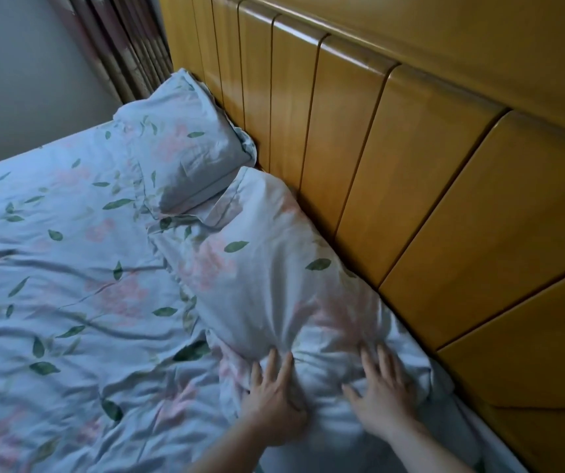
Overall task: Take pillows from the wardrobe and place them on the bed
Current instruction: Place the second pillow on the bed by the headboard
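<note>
Looks like the placing step's nearly done; both hands, left hand (274,401) and right hand (381,401), lie spread flat on the near pillow (274,274) beside the far pillow (185,145); next it probably just needs squaring to the headboard (410,165).

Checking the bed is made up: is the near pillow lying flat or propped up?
Lying flat. The near pillow rests on the bed along the headboard, both hands pressing it down.

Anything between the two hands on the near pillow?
Only the near pillow's own wrinkled floral cover. Left hand and right hand press flat on it, apart, nothing else between them, in the head view.
</note>
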Demonstrator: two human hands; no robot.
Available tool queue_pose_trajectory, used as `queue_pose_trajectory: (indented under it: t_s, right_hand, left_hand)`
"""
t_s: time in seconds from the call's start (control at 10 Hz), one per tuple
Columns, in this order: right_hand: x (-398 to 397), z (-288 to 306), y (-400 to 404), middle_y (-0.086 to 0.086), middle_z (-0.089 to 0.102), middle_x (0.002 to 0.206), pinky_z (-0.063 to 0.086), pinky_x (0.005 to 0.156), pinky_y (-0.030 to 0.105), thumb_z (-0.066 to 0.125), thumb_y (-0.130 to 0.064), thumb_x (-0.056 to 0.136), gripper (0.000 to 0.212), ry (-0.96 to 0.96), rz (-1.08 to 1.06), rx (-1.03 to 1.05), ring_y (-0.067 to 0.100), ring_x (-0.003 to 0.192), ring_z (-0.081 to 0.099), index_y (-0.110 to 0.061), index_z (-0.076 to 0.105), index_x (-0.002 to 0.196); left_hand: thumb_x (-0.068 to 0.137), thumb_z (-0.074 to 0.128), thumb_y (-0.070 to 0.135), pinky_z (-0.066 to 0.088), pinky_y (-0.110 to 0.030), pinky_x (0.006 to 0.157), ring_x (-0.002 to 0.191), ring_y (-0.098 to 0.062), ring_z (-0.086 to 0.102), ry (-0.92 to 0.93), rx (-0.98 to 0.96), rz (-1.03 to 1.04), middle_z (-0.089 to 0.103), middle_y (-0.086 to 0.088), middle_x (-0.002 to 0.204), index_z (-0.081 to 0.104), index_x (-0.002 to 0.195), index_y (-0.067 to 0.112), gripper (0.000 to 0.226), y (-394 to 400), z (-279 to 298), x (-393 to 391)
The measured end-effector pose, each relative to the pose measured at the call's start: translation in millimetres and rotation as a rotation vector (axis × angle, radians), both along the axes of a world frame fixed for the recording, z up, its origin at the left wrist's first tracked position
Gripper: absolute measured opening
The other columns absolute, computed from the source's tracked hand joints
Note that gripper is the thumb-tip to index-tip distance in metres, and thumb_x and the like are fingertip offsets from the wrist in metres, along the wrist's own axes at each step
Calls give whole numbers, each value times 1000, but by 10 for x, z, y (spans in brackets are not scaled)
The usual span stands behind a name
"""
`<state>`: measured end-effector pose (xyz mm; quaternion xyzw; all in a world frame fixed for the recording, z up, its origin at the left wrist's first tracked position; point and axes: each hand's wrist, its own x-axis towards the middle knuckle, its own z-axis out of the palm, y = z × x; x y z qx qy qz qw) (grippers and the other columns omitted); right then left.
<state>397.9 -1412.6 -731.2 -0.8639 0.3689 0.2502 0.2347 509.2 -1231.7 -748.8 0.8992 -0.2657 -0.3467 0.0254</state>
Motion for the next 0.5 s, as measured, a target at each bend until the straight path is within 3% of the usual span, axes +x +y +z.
queue_pose_trajectory:
  t_s: [0.2, 0.3, 0.4, 0.5]
  right_hand:
    - [28, 4, -7, -6, -18, 166, 15, 122, 52, 41, -73, 90, 91, 81, -22, 71, 30, 153, -10, -37, -9, 157]
    - [-125, 111, 68, -1, -16, 167, 16, 123, 45, 47, -66, 92, 92, 133, -10, 117, 33, 154, -5, -32, -7, 159]
    - [-292, 473, 144, -2, -9, 168, 23, 122, 43, 53, -57, 94, 88, 192, -14, 227, 31, 154, 6, -29, 2, 160]
    - [-455, 974, 348, -8, -4, 168, 32, 118, 42, 57, -50, 95, 86, 146, -63, 283, 27, 152, 16, -33, 3, 159]
  left_hand:
    - [70, 69, 65, 17, -53, 119, 150, -40, 3, 88, 51, -122, -9, -4, 166, -6, 158, 29, 120, 42, 233, 116]
    - [74, 72, 54, 22, -47, 121, 149, -38, 13, 69, 48, -254, 1, -7, 166, 4, 158, 24, 112, 234, 303, -120]
    - [75, 72, 44, 41, -40, 110, 134, -31, 46, 148, 41, -295, 36, -2, 156, 37, 147, 27, 82, 513, 510, -285]
    - [80, 66, 43, 45, -36, 105, 126, -27, 55, 164, 51, -300, 57, -6, 138, 50, 139, 25, 64, 664, 938, -391]
